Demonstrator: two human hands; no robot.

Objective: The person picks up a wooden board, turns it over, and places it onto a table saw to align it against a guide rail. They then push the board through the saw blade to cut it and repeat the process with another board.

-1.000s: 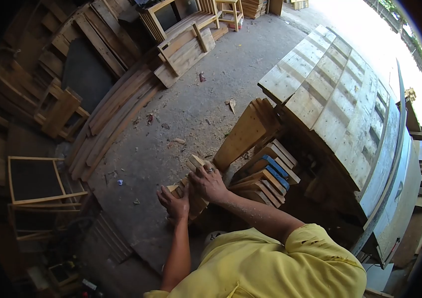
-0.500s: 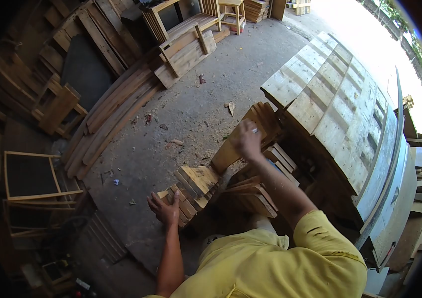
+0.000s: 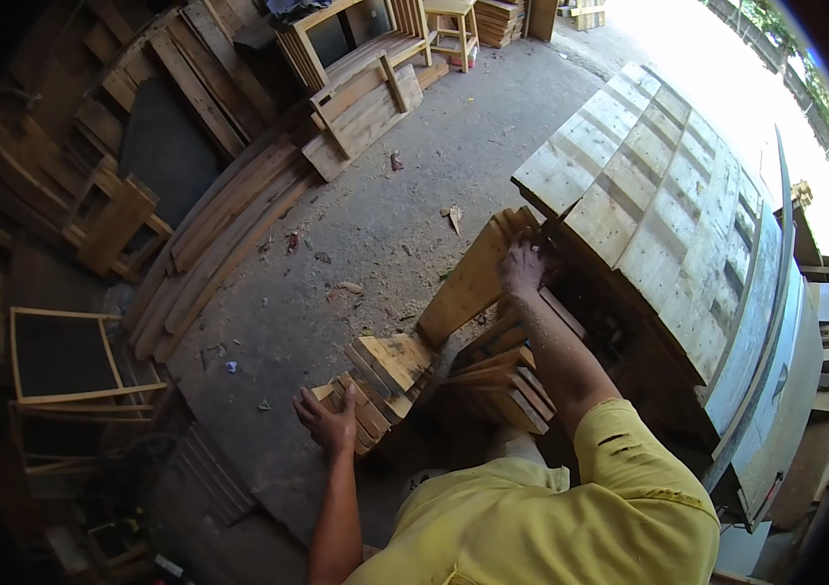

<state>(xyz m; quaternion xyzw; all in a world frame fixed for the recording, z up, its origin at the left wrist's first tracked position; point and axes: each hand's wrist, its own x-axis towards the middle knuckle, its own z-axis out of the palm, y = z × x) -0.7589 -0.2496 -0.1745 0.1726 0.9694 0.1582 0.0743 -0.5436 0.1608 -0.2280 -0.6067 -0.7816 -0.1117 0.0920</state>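
My left hand [image 3: 328,417] rests against the near end of a stack of short wooden pieces [image 3: 367,419], thumb raised and fingers spread along its side. Beside that stack lie lighter wooden blocks [image 3: 397,359]. My right hand [image 3: 523,265] is stretched out to the top end of a group of leaning wooden boards [image 3: 468,283], its fingers apart and touching their upper edges. Below my right forearm, more wooden boards [image 3: 502,390] stand in a bundle. Whether the right fingertips hook behind a board cannot be made out.
A large slatted wooden tabletop [image 3: 643,195] stands close to my right arm. Long curved planks [image 3: 229,234] lie on the left, near mesh-filled wooden frames [image 3: 63,356]. Sawdust and scraps cover the concrete floor [image 3: 336,263]. A wooden bench [image 3: 366,58] and stool [image 3: 453,29] stand farther off.
My right hand has moved from above the leaning boards rightward to their top edges, its fingers unfolding. My left hand has stayed at the stack of short pieces.
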